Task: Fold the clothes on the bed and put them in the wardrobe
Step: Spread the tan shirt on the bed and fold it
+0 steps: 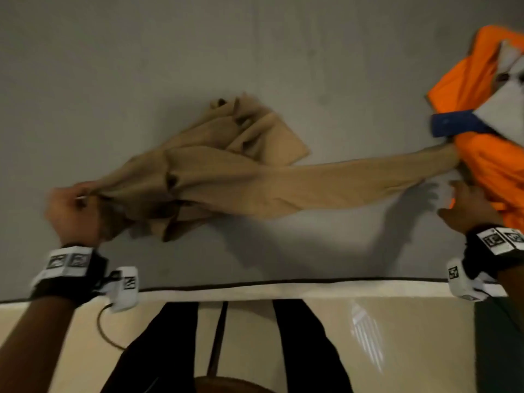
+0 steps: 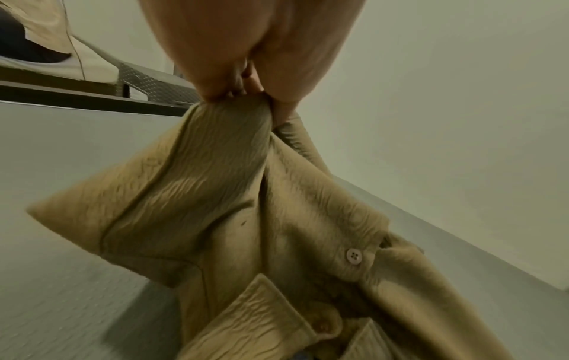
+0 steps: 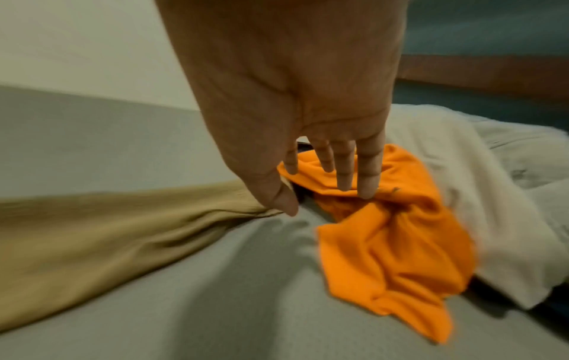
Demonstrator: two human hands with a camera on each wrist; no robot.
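Pinching a bunched fold of the tan shirt (image 2: 246, 219), the left hand (image 1: 75, 207) has its fingers (image 2: 215, 80) curled tight round the cloth and holds that end raised above the bed (image 1: 255, 52); a pale button (image 2: 354, 255) shows on the fabric hanging below the grip; from that hand the shirt stretches across the grey sheet toward the right hand (image 1: 465, 207), its crumpled body lying just beyond the left fingers and one long sleeve (image 1: 340, 177) running on to the far side; the right hand is spread, fingers (image 3: 368, 170) straight and slack, their tips resting on the orange garment (image 3: 394, 243); its thumb touches the sleeve end, which disappears under the orange cloth; whether the thumb presses it I cannot tell; a white cloth (image 3: 492, 194) lies just beyond the orange one; a blue band (image 1: 459, 126) crosses the orange heap past the right fingers.
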